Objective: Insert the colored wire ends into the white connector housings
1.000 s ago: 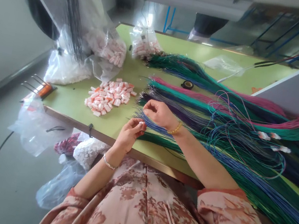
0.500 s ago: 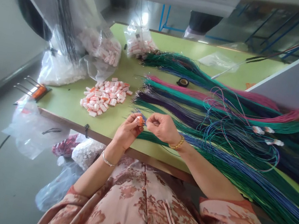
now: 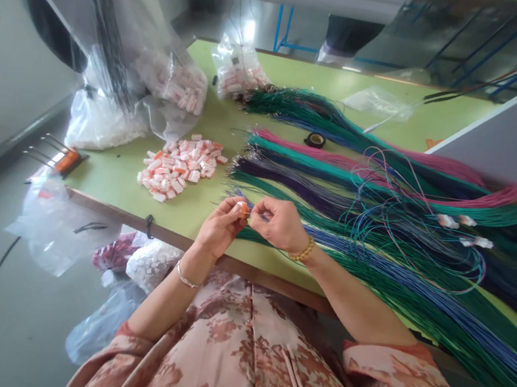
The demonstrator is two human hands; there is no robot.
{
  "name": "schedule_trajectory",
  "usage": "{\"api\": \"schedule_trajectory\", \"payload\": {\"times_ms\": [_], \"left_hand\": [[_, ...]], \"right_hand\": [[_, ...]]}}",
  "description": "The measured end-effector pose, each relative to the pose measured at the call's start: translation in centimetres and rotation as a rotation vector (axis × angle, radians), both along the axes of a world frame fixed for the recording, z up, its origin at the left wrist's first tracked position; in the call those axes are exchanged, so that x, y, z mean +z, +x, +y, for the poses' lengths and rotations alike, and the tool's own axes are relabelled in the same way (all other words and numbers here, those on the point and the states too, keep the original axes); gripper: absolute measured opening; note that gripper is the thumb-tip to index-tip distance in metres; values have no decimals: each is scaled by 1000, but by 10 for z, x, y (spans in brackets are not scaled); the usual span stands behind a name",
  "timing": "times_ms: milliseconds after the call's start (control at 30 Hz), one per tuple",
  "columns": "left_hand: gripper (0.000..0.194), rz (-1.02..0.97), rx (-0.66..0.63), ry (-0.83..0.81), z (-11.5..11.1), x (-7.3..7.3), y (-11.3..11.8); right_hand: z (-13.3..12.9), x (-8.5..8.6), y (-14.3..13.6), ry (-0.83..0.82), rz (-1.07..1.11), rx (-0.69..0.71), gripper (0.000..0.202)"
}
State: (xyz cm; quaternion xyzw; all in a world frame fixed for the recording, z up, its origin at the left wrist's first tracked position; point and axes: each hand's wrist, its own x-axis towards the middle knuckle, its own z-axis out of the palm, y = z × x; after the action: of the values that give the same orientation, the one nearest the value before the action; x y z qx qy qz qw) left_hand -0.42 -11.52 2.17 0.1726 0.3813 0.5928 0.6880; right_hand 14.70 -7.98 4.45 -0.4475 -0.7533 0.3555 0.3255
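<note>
Head view: holding a small orange-and-white connector point(image 3: 242, 209) between thumb and fingers of the left hand point(image 3: 218, 230), close to the near edge of the green table point(image 3: 112, 174). Pinching with closed fingers of the right hand point(image 3: 285, 225) just beside it, perhaps on a thin wire; cannot tell for certain at this size. Could lose hold of so small a piece by turning it in a slack pinch or pressing off-centre. Might then send it over the table edge, among the plastic bags point(image 3: 153, 265) below. Could also bend a fine wire end, if gripping one, by pushing askew. Might snag, on drawing rightward, in the tangled wire loops point(image 3: 366, 209) strewn across the bundles, or drag along the blue wires point(image 3: 330, 241) by the right wrist. Can see, between the pink wires point(image 3: 286, 147) and the far green bundle point(image 3: 314, 106), a black tape roll point(image 3: 308, 140), well out of the way. Can see leftward a pile of loose connectors point(image 3: 183, 167), then an orange-handled pronged tool point(image 3: 67, 161).
</note>
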Motion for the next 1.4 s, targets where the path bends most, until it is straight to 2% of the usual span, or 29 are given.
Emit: {"api": "schedule_trajectory", "payload": {"times_ms": [233,500,667,933,1033,1167,1233,1333,1400], "left_hand": [[29,73,61,12,2,-1,-1],[33,192,132,12,-4,-10,6],[30,195,134,18,-4,-10,1],[34,250,182,-21,-6,-11,5],[33,268,174,-26,-7,-10,3],[29,167,104,-26,-3,-6,-4],[26,106,96,-43,0,-5,-8],[21,52,85,-68,3,-6,-12],[21,39,80,-72,4,-8,-14]], "right_hand": [[-3,1,-2,77,-26,2,13],[-3,-15,-7,89,-12,75,14],[-4,-16,-5,56,-2,159,12],[-11,-23,-16,191,-164,98,11],[-11,-23,-16,181,-190,120,10],[9,-10,-7,25,-106,227,17],[27,-3,-3,22,-135,181,21],[54,-3,-1,89,-415,31,16],[65,-10,-3,95,-637,-5,13]]}}
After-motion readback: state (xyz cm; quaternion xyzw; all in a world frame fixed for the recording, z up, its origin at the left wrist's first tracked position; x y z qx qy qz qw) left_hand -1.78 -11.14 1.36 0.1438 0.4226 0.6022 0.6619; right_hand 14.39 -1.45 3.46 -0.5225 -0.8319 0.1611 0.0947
